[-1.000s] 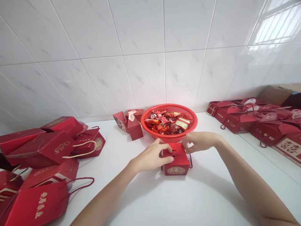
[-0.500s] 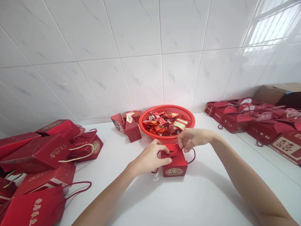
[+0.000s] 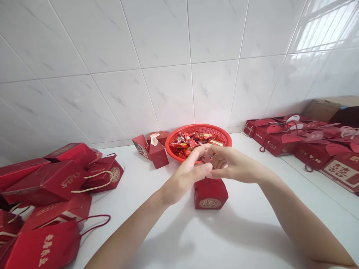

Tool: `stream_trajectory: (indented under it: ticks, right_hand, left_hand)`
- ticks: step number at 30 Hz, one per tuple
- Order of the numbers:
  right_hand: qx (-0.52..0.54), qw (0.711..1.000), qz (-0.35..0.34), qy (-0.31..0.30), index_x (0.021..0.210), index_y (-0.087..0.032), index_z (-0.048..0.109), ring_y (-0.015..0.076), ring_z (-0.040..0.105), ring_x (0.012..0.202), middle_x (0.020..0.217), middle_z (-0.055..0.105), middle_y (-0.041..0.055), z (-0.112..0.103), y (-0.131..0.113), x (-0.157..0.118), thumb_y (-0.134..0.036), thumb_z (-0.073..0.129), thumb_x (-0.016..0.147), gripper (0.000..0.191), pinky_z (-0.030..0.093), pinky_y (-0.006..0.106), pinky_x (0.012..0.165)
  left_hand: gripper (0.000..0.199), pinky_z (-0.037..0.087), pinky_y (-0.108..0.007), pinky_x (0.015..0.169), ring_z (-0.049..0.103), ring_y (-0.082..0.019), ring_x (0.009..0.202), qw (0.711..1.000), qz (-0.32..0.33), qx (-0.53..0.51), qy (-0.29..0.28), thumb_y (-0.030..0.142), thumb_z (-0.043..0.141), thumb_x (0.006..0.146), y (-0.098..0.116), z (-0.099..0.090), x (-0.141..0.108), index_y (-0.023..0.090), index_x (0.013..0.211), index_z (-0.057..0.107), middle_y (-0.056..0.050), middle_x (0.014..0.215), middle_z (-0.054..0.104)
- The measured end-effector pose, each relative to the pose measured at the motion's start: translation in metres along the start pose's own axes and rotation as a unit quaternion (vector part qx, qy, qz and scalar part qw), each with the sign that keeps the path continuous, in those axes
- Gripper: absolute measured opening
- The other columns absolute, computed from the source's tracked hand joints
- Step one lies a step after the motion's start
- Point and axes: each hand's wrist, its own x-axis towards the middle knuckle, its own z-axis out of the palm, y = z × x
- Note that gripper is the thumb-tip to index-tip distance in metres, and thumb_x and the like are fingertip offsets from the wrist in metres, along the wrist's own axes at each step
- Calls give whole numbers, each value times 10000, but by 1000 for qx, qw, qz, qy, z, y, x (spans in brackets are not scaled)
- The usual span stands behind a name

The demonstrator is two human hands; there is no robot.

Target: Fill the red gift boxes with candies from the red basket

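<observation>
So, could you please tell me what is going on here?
A person's left hand and right hand are close together over a small red box, their fingers curled toward each other; whether they grip anything is hard to tell. The box stands on a white table, in front of a red basket of wrapped packets. More red boxes are heaped on the left, and another group of boxes stands on the right.

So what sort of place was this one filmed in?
Indoors, probably a home or small workroom: a tiled wall, a white table against it, and a basket of packets with red boxes on either side.
</observation>
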Motion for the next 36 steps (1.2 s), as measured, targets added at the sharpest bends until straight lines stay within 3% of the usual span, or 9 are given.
stream_trajectory:
  ticks: [4, 11, 17, 23, 26, 29, 33, 36]
  right_hand:
    - [-92, 992, -11, 87, 948, -209, 550, 164, 602, 739, 876, 654, 14, 14, -3, -2, -228, 636, 799, 174, 431, 271, 581]
    - [-143, 976, -17, 162, 865, -208, 544, 147, 599, 652, 773, 663, -1, 15, 2, -13, -92, 500, 765, 159, 405, 255, 556]
    - [-211, 925, 24, 316, 857, -208, 602, 153, 597, 646, 725, 667, -6, -38, 19, -61, -182, 571, 766, 100, 425, 262, 590]
    - [-153, 869, 181, 433, 806, -177, 586, 161, 609, 627, 636, 653, 15, -108, 52, -94, -90, 571, 753, 103, 450, 288, 660]
    - [-205, 821, 237, 478, 770, -175, 579, 168, 620, 695, 683, 663, 37, -134, 79, -95, -71, 569, 759, 105, 446, 300, 751]
    - [-272, 771, 275, 506, 772, -191, 550, 184, 620, 812, 856, 698, 94, -150, 106, -92, -111, 556, 796, 84, 423, 300, 823]
    - [-280, 751, 301, 516, 861, -180, 559, 230, 632, 916, 979, 700, 150, -157, 126, -88, -160, 530, 824, 50, 412, 327, 893]
    - [-319, 737, 334, 493, 1014, -150, 585, 290, 612, 1050, 1085, 679, 186, -152, 127, -89, -231, 525, 836, 205, 416, 363, 920]
  left_hand:
    - [637, 349, -439, 1149, 369, -304, 1425, 998, 36, -47, -22, 455, 613, 920, -1, 9, 6, 283, 1484, 373, -87, 1528, 415]
    - [660, 362, -471, 1136, 389, -332, 1414, 995, 45, -66, -52, 424, 660, 888, -9, 15, 13, 303, 1476, 385, -70, 1555, 400]
    - [504, 445, -465, 1068, 384, -348, 1419, 999, -3, 4, -44, 374, 682, 879, -11, 6, 6, 291, 1353, 532, -73, 1543, 418]
    - [392, 449, -446, 1061, 529, -300, 1288, 997, -47, 64, -16, 388, 671, 878, -16, -10, 8, 239, 1235, 606, -94, 1380, 566]
    - [404, 459, -436, 1044, 566, -291, 1241, 995, -59, 74, -11, 405, 684, 860, -18, -13, 9, 235, 1219, 610, -91, 1373, 571]
    - [414, 446, -431, 1054, 575, -286, 1234, 995, -67, 77, -3, 418, 681, 859, -19, -15, 9, 246, 1228, 605, -82, 1400, 554]
    - [419, 428, -430, 1066, 583, -283, 1228, 994, -70, 85, 6, 424, 673, 868, -19, -20, 8, 257, 1245, 596, -78, 1412, 550]
    - [418, 425, -421, 1065, 583, -278, 1227, 993, -75, 95, 8, 422, 670, 875, -21, -23, 7, 255, 1250, 595, -77, 1388, 567]
